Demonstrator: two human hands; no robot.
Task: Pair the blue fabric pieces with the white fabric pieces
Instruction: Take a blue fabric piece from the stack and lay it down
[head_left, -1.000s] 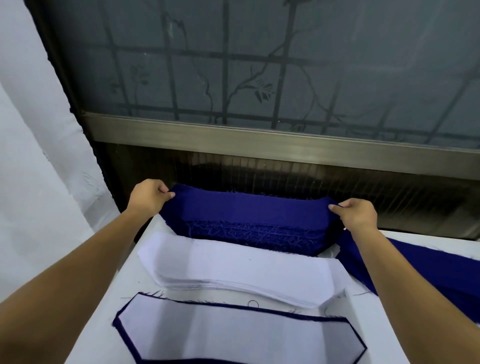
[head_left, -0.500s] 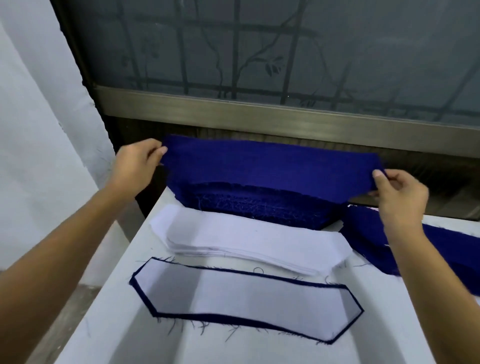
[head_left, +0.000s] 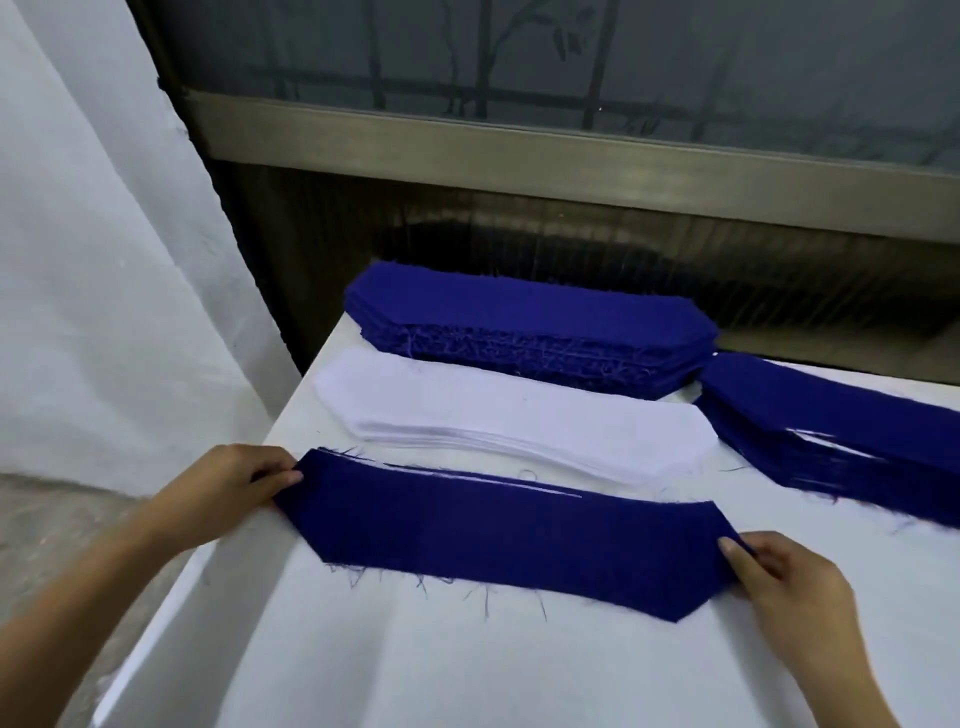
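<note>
A long blue fabric piece (head_left: 509, 535) with angled ends lies flat on the white table, over a white piece whose edge shows as a thin strip along its far side. My left hand (head_left: 228, 483) pinches its left end. My right hand (head_left: 784, 582) pinches its right end. Behind it lies a stack of white fabric pieces (head_left: 498, 415). A thick stack of blue fabric pieces (head_left: 524, 322) sits at the table's far edge.
Another stack of paired blue and white pieces (head_left: 841, 436) lies at the right. The white table (head_left: 467, 670) ends at the left beside a white curtain (head_left: 93, 260). A dark window ledge (head_left: 571, 156) runs behind the stacks.
Both hands lifted one blue piece off the far stack, carried it toward me and laid it over the white piece on the table.
</note>
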